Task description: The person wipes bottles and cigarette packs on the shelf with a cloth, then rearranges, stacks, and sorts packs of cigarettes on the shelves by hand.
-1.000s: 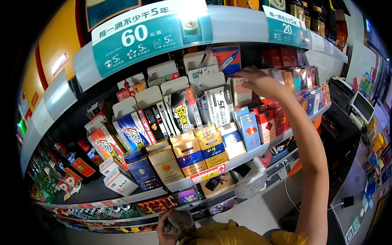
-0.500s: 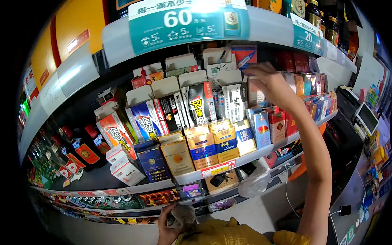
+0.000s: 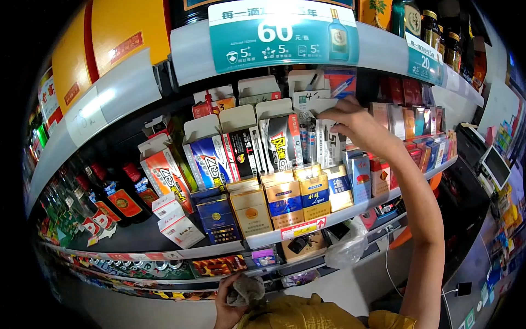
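- Held the right hand at the upper right of the white-and-black box, fingers curled about its raised flap, with a narrow thumb-to-fingertip gap; could not tell a pinch from a light touch.
- Found the box standing in the row, long axis nearly vertical, just below and left of that grip, and far nearer the right hand than the left.
- Clasped a bunched grey cloth in the left hand, well below and left of the box.
- Saw slim markers just left of the box and a white-and-blue pack before its foot, limiting sideways and forward room.
- Noted more space above the box, under the upper shelf edge.
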Available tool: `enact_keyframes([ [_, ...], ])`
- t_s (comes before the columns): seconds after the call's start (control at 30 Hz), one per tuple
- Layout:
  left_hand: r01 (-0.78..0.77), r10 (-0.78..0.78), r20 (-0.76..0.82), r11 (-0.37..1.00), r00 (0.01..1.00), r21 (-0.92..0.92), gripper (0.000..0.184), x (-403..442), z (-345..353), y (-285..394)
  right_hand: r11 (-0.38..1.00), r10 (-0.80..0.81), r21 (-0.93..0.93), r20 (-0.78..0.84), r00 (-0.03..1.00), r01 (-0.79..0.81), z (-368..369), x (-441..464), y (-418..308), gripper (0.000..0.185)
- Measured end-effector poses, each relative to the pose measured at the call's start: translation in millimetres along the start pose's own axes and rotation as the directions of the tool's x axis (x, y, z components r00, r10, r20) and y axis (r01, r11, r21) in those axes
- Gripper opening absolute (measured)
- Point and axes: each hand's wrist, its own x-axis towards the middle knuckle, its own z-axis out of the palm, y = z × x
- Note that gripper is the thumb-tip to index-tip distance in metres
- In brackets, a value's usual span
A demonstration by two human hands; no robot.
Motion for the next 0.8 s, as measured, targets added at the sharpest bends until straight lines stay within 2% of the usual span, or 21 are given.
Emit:
enact_keyframes([
  [0.1,0.010,-0.010,-0.001,0.996,1.000,-0.092,0.065,-1.0,-0.5,-5.4,0.999,-0.037,0.039,-0.014,0.999,0.037,-1.8,2.5,3.1,0.036],
  [0.17,-0.013,0.013,0.004,1.000,1.000,-0.025,0.065,-1.0,-2.0,-5.1,0.994,-0.054,0.090,-0.026,0.998,0.056,-3.0,2.5,4.5,0.037],
  [0.27,-0.027,0.027,0.003,1.000,1.000,-0.002,0.066,-0.7,-2.1,-4.8,0.999,0.034,0.028,0.031,0.999,-0.035,1.6,0.1,8.8,0.038],
  [0.37,-0.008,0.008,0.010,1.000,1.000,-0.022,0.065,-1.5,-2.9,-9.1,0.999,-0.047,-0.005,-0.007,0.999,0.047,-0.1,-4.6,12.5,0.037],
  [0.5,-0.041,0.040,-0.003,0.999,0.999,-0.037,0.065,-0.8,-0.3,-11.7,0.997,0.020,-0.079,0.013,1.000,-0.019,-4.3,-7.9,6.1,0.036],
  [0.63,-0.023,0.022,0.009,0.998,1.000,0.054,0.065,0.8,-1.8,-3.5,0.981,-0.139,-0.157,-0.172,0.975,0.112,-19.1,-12.9,16.8,0.030],
  [0.77,0.005,-0.004,-0.038,1.000,0.999,0.021,0.065,-2.2,0.6,-13.9,0.980,0.192,0.002,-0.295,0.936,-0.200,-41.4,-26.3,23.4,0.024],
  [0.8,0.019,-0.019,-0.047,1.000,0.999,-0.001,0.065,-2.6,1.9,-13.4,0.971,0.228,0.002,-0.301,0.926,-0.239,-44.9,-30.7,28.9,0.022],
])
